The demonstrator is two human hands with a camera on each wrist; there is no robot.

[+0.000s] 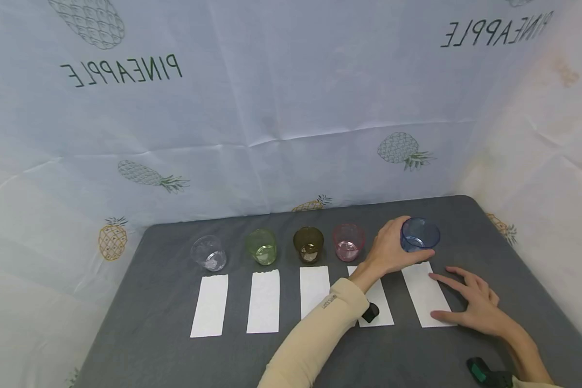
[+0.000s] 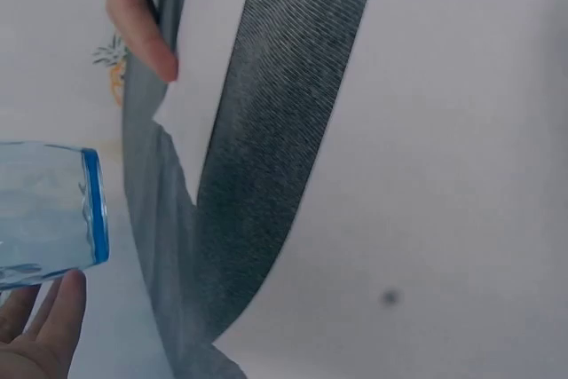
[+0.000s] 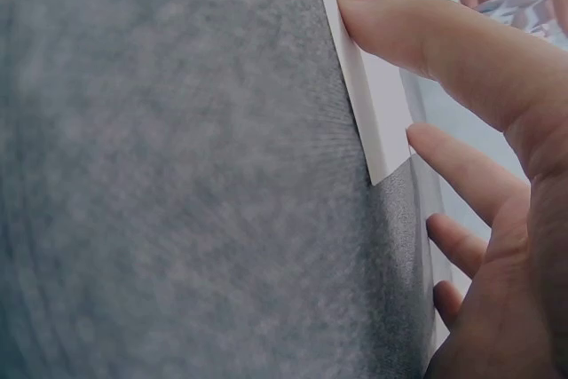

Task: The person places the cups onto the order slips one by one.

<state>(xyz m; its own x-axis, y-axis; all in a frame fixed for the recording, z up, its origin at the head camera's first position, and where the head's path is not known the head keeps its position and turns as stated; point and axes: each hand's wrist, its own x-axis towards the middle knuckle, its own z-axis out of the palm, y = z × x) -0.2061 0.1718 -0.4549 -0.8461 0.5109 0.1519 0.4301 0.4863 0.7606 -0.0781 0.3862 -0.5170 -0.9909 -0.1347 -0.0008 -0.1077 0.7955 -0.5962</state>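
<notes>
My left hand [image 1: 389, 245] reaches across to the far right and grips a blue glass [image 1: 421, 233], thumb along its near side and fingers round its far side. In the left wrist view the same glass [image 2: 49, 210] shows its dark blue rim, with fingertips against its wall. Below the glass lies the rightmost white paper strip [image 1: 427, 296]. My right hand [image 1: 477, 304] is spread at that strip's right edge, thumb and index fingertip over the paper. The right wrist view shows the right thumb [image 3: 426, 33] along the strip [image 3: 377, 104], fingers apart and nothing held.
To the left stand a clear glass [image 1: 209, 253], a green glass [image 1: 261, 247], a brown glass [image 1: 309, 245] and a pink glass [image 1: 348, 242] in a row. More white strips [image 1: 263, 302] lie before them on the grey table [image 1: 160, 302]. A pineapple-print curtain [image 1: 271, 97] hangs behind.
</notes>
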